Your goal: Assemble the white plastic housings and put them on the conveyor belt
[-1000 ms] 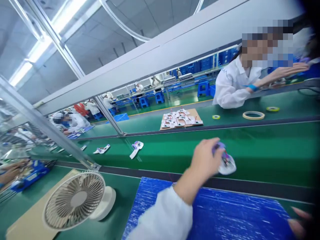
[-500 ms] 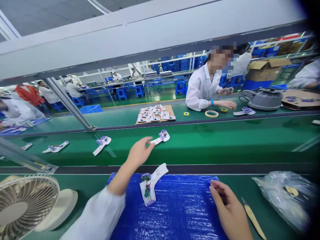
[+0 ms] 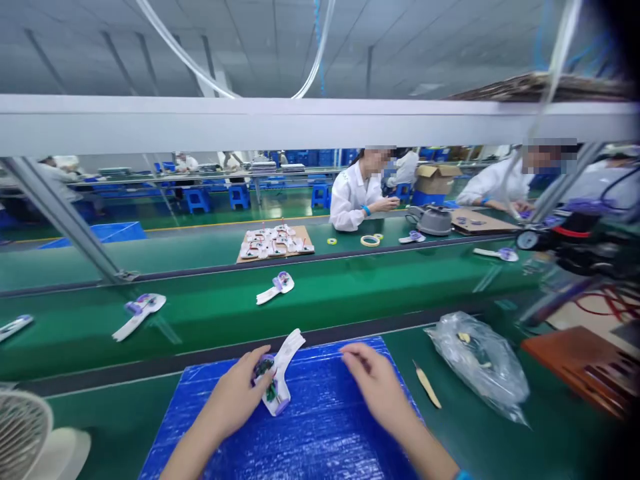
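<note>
A white plastic part with purple and green pieces [image 3: 279, 375] lies on the blue mat [image 3: 320, 433] in front of me. My left hand [image 3: 240, 393] rests on its left side, fingers curled against it. My right hand [image 3: 375, 383] hovers over the mat to the right, fingers loosely bent, holding nothing. More of the same white parts [image 3: 276, 287] [image 3: 137, 312] lie on the green conveyor belt [image 3: 350, 300] beyond the mat.
A clear plastic bag [image 3: 480, 363] and a small tan tool [image 3: 427, 385] lie right of the mat. A white fan [image 3: 25, 433] stands at lower left. Across the belt sit a cardboard sheet with parts [image 3: 275, 243], tape rolls [image 3: 370, 241] and co-workers in white coats [image 3: 355, 193].
My left hand left a part on the belt and drew back to the part on the mat. My right hand moved in over the mat. The view swung right.
</note>
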A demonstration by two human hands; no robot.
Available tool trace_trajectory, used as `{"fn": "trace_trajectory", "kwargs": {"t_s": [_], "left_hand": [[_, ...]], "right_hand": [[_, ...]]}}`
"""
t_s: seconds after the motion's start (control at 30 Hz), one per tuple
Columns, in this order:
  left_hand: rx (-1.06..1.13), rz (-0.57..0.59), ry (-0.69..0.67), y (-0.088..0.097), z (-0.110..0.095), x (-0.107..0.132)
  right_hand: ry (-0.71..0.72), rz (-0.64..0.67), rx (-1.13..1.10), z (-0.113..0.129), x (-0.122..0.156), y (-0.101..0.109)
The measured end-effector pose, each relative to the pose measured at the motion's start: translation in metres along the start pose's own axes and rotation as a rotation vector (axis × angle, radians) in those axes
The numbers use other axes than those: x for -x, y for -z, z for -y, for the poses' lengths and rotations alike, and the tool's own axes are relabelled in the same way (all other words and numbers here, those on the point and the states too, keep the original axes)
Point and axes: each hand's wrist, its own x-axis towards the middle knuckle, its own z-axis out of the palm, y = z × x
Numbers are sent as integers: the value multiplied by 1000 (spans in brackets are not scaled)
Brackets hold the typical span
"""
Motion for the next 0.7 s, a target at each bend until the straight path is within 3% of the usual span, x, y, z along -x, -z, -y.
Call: {"fn": "trace_trajectory", "kwargs": {"t_s": [0.13,0.27,0.33,0.43,0.57,0.7], "left_hand": [[130,-90,-126,-12,25,-4],[276,-290,-253,-27,30,0],[354,-393,-280,-31,28,4],[396,-456,-294,-35,23,7],[445,-566,-215,-41,16,6],[680,-619,-165,-45,13,2]], "right_hand": [[104,175,7,25,2,-67],[164,204,-59,17,7,-114],[183,209,-116,10,9,-120],[186,202,-142,4,10,-119],[180,222,-117,2,9,-116],[76,251,-166,-3,10,-116]]}}
